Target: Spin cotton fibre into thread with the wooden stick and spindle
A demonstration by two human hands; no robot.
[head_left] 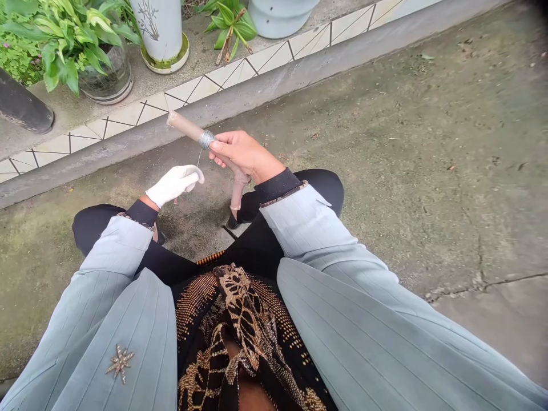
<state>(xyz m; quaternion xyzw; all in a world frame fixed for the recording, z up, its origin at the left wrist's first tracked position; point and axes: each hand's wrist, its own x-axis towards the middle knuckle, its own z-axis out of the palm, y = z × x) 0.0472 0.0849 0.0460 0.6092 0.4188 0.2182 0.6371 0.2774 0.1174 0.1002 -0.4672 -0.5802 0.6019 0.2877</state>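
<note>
A pale brown wooden stick is held out in front of my knees, its far end pointing up and left. My right hand, bare, is closed around it just below a tight coil of silvery wire. Below that hand the wood bends or forks, and a branch hangs down. One thin strand of the wire runs from the coil down to my left hand. That hand wears a white glove, and its fingers are pinched closed on the strand. The strand's other end is hidden in the glove.
Ahead runs a low tiled kerb. Behind it stand a leafy plant in a glass pot, a white pot on a saucer, and a pale blue pot. A dark pipe lies at left. Concrete floor spreads to the right.
</note>
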